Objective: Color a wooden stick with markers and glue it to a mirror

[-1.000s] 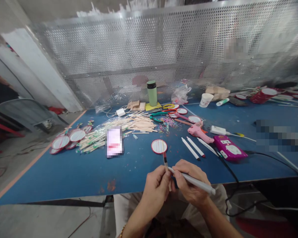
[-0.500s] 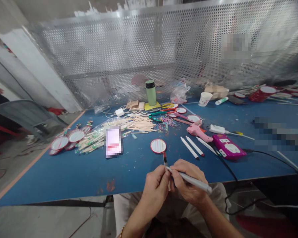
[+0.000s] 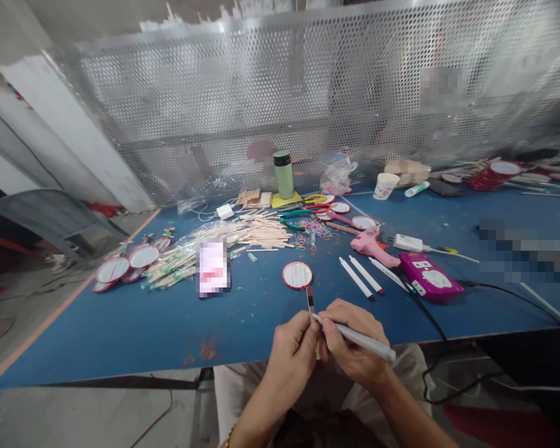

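Observation:
My left hand (image 3: 295, 345) pinches a flat wooden stick (image 3: 310, 300) whose upper end is coloured dark red, with a black band below. In my right hand (image 3: 354, 345) is a white marker pen (image 3: 366, 342), its tip against the stick just under the black band. The stick's lower part is mostly hidden behind my fingers. Just beyond the stick's end lies a round disc with a red rim (image 3: 297, 275) and a pale face. Two capped white markers (image 3: 356, 278) lie to the right, beside another white pen (image 3: 389, 274).
A pink glue gun (image 3: 373, 246) and a purple power strip (image 3: 429, 275) with cables lie at right. Behind are bare wooden sticks (image 3: 266, 233), coloured rubber bands (image 3: 315, 231), pliers (image 3: 292, 222) and a green bottle (image 3: 284, 175). A phone (image 3: 213, 267) and red-rimmed discs (image 3: 112, 270) are leftward.
The marker's rear end has shifted very slightly left. Both hands stay almost in place, still holding the stick and the marker.

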Available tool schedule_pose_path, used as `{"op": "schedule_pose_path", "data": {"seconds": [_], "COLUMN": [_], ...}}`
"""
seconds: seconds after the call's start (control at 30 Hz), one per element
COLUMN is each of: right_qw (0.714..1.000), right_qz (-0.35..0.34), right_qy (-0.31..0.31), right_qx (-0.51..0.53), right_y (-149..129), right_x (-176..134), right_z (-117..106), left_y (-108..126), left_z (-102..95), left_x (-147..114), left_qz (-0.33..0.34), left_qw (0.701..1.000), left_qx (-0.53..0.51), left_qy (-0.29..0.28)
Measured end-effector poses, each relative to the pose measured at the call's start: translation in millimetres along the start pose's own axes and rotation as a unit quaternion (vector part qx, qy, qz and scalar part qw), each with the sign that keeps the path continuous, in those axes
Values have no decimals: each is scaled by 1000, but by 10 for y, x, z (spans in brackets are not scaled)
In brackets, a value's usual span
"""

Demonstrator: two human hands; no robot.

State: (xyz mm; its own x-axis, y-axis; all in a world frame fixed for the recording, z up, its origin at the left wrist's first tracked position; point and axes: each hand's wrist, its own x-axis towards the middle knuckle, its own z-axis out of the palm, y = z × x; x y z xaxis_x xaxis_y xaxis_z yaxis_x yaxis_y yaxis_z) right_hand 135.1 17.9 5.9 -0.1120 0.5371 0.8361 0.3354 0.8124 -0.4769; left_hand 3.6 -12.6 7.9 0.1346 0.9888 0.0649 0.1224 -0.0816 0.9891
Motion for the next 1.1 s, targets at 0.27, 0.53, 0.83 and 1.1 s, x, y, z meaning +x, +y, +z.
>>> {"op": "schedule_pose_path", "data": {"seconds": [0.27, 0.53, 0.83, 1.1], "right_qw": [1000, 1000, 1000, 999], "right_qz": [10, -1, 17, 5], "right_qy": [11, 14, 6, 1], "right_qx": [-8, -3, -24, -36], "right_y": [-16, -34, -39, -25], "right_x": [1, 28, 10, -8], "right_z": [-21, -7, -28, -27], "left_y": [32, 33, 21, -3], "left_z": [-9, -6, -11, 1], "left_x": [2, -1, -1, -6], "left_qz": [-5, -1, -7, -5], "left_qw": [1000, 1000, 1000, 1000], "left_qx": [-5, -6, -9, -14], "left_qy": [-2, -1, -8, -7]}}
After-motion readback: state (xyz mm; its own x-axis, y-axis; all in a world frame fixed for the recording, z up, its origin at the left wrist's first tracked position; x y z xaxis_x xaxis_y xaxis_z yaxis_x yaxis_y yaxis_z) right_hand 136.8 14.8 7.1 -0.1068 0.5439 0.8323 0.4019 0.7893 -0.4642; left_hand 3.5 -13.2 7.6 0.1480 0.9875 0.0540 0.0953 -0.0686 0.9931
